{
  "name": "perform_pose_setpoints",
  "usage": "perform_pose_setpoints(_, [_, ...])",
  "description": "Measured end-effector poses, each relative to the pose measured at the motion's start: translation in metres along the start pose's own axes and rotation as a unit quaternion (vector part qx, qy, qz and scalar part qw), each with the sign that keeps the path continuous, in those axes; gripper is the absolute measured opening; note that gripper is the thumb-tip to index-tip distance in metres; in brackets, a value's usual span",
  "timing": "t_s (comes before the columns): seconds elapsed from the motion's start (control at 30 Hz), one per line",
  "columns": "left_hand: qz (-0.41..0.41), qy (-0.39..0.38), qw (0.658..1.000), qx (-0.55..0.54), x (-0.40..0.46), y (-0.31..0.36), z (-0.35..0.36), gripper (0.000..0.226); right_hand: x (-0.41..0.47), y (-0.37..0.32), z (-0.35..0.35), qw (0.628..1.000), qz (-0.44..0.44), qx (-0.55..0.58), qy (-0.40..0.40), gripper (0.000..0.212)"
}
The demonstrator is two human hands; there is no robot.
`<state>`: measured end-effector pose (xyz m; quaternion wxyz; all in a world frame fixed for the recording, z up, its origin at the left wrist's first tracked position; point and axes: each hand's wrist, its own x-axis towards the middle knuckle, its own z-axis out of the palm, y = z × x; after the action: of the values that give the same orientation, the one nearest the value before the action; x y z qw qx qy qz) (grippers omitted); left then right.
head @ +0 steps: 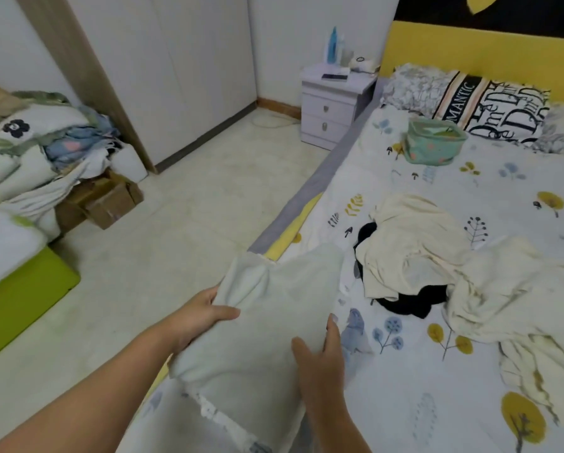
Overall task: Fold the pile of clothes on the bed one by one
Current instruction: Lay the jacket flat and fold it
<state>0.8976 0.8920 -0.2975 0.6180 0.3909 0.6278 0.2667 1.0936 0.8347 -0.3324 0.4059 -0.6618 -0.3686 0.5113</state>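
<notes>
A pale grey-white garment point(267, 325) lies across the near left edge of the bed point(470, 403), partly overhanging it. My left hand point(198, 315) grips its left edge, thumb on top of the bunched cloth. My right hand point(323, 358) lies on the garment's right side with fingers curled round its edge. Further right on the bed sits the pile: a cream garment point(411, 243) crumpled over a black one point(408, 300), and another cream garment point(516, 305) spread toward the right edge of view.
A teal fabric basket point(432, 140) and patterned pillows point(489, 106) lie near the yellow headboard. A white nightstand point(331, 109) stands left of the bed. Tiled floor lies to the left, with a heap of bedding point(29, 152) on cardboard boxes point(107, 197).
</notes>
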Motion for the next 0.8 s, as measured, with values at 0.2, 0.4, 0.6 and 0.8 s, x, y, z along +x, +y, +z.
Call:
perform_pose_setpoints(0.2, [-0.035, 0.09, 0.989, 0.113, 0.034, -0.043, 0.004, 0.038, 0.009, 0.034, 0.028, 0.991, 0.111, -0.078, -0.014, 0.077])
perform_pose_setpoints(0.4, [0.023, 0.219, 0.941, 0.256, 0.043, -0.046, 0.008, 0.035, 0.003, 0.045, 0.023, 0.985, 0.087, -0.147, -0.012, 0.072])
perform_pose_setpoints(0.6, [0.252, 0.19, 0.742, 0.592, 0.028, -0.065, 0.02, 0.048, -0.009, 0.037, 0.035, 0.887, -0.095, -0.446, 0.074, 0.059])
perform_pose_setpoints(0.8, [0.089, -0.049, 0.725, 0.682, 0.034, -0.083, 0.011, 0.082, -0.014, 0.041, 0.038, 0.804, -0.1, -0.581, -0.081, 0.062])
